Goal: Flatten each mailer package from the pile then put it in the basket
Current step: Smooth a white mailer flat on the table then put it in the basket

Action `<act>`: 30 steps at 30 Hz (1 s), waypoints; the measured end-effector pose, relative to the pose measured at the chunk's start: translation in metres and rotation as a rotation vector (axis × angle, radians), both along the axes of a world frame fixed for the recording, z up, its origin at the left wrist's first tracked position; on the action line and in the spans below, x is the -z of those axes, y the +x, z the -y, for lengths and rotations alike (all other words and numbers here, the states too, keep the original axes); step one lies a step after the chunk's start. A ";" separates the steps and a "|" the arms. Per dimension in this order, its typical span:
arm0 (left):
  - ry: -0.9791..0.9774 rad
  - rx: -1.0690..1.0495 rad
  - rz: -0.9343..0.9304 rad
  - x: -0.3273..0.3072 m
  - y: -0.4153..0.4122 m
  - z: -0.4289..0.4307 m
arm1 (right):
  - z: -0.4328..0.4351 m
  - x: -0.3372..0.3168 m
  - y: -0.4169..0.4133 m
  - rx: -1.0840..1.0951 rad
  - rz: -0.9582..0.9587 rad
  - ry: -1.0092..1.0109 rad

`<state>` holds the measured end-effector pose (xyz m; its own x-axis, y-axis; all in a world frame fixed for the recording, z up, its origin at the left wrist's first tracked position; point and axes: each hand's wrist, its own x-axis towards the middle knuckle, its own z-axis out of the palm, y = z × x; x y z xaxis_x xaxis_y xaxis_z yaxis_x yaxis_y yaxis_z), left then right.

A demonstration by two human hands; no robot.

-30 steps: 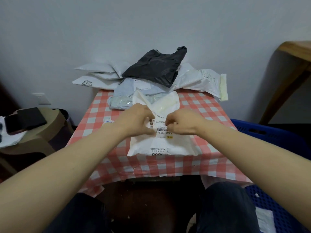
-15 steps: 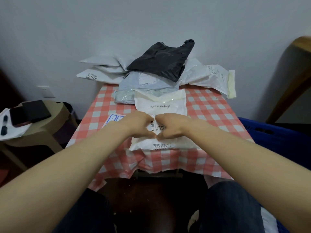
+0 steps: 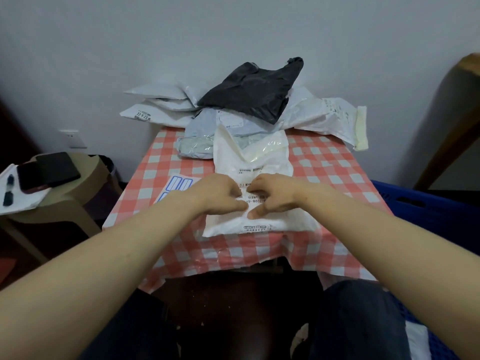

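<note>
A white mailer [image 3: 262, 157] lies flat-ish on the checked tablecloth [image 3: 337, 172] in front of me, its far end puffed up. My left hand [image 3: 218, 196] and my right hand [image 3: 275, 196] rest side by side on its printed label, fingers curled and pressing down, thumbs almost touching. Behind it sits the pile: a black mailer [image 3: 254, 89] on top, a grey mailer [image 3: 202, 136] beneath, white mailers [image 3: 155, 105] at the left and a white mailer [image 3: 327, 115] at the right. The blue basket [image 3: 420, 211] stands to the right of the table.
A sheet of blue-edged labels [image 3: 176, 184] lies on the cloth by my left wrist. A tan stool [image 3: 78, 193] at the left carries a dark phone [image 3: 49, 170] and papers. A wooden furniture leg [image 3: 454, 126] rises at the right. The wall is close behind.
Both hands slid toward me along the white mailer and came closer together. Its far end, flat half a second ago, has puffed up again.
</note>
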<state>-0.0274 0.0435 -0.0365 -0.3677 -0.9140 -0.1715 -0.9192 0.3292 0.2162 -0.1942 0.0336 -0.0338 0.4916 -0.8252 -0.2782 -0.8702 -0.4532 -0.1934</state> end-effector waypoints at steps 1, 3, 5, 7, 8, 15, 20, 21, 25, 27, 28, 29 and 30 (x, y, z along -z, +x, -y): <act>-0.006 0.007 -0.009 0.001 -0.002 0.000 | 0.000 0.000 -0.002 0.017 0.018 -0.006; -0.049 0.049 -0.002 0.005 -0.003 -0.002 | 0.001 0.001 -0.004 0.029 0.028 -0.009; -0.182 0.073 -0.029 0.010 -0.002 -0.003 | 0.002 0.000 -0.005 0.031 0.035 0.019; -0.324 0.084 -0.113 0.012 0.000 -0.003 | 0.002 -0.006 -0.006 0.091 0.155 0.001; -0.352 0.116 -0.119 0.012 0.000 -0.001 | 0.003 -0.009 -0.008 0.139 0.243 -0.073; -0.023 0.158 0.122 0.006 -0.003 0.017 | 0.021 0.006 -0.009 0.060 -0.015 -0.063; -0.014 0.072 0.050 0.002 -0.005 0.023 | 0.027 0.015 -0.012 0.088 0.044 -0.063; -0.035 0.059 0.036 0.002 -0.006 0.023 | 0.026 0.016 -0.012 0.104 0.071 -0.066; -0.099 0.103 0.068 0.001 -0.007 0.022 | 0.026 0.015 -0.009 0.119 0.101 -0.101; -0.056 0.136 0.121 0.002 -0.007 0.025 | 0.028 0.014 -0.009 0.114 0.028 -0.081; -0.027 0.161 0.137 0.002 -0.007 0.024 | 0.028 0.014 -0.010 0.110 -0.015 -0.079; -0.004 0.181 0.139 0.004 -0.006 0.024 | 0.028 0.016 -0.011 0.103 -0.041 -0.084; 0.008 0.192 0.135 0.005 -0.006 0.023 | 0.027 0.016 -0.012 0.093 -0.049 -0.093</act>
<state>-0.0331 0.0200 -0.0418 -0.5078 -0.8280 -0.2378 -0.8607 0.4995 0.0989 -0.2058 0.0067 -0.0503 0.3995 -0.8899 -0.2204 -0.9166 -0.3840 -0.1111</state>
